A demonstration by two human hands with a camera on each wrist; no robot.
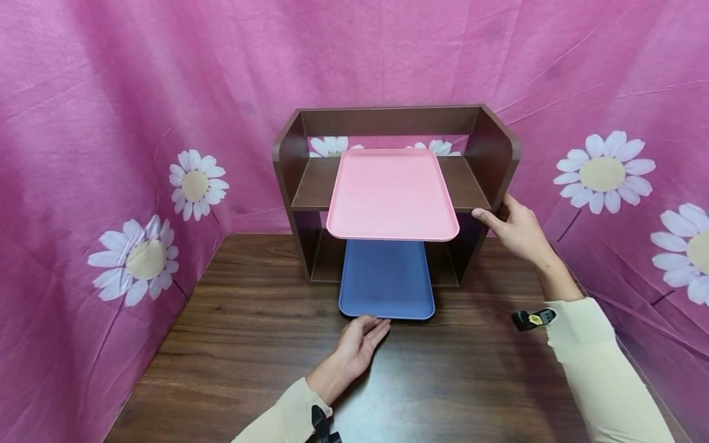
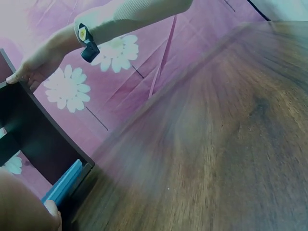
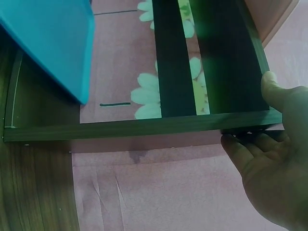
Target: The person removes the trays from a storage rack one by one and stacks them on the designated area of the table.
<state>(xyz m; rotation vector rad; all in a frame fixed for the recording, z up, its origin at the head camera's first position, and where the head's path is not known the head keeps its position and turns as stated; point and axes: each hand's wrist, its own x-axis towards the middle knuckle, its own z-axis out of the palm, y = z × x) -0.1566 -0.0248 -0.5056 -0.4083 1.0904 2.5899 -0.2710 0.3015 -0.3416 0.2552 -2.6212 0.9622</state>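
A blue tray (image 1: 386, 280) lies partly inside the lower compartment of a dark brown two-tier shelf (image 1: 501, 144), its front end sticking out. At that tray's front rim is my left hand (image 1: 354, 347), thumb at the edge and fingers low against it. The left wrist view shows a digit right at the blue edge. My right hand (image 1: 517, 227) grips the shelf's right side panel (image 3: 159, 129), thumb on its front edge and fingers round the outer face. On the upper tier, a pink tray (image 1: 393, 194) juts out over the blue one.
The shelf stands at the back of a wood-grain table (image 1: 249, 344). A pink curtain (image 1: 388, 55) with printed white daisies surrounds the table behind and at both sides. Black straps with small devices (image 1: 534, 319) sit on the sleeves.
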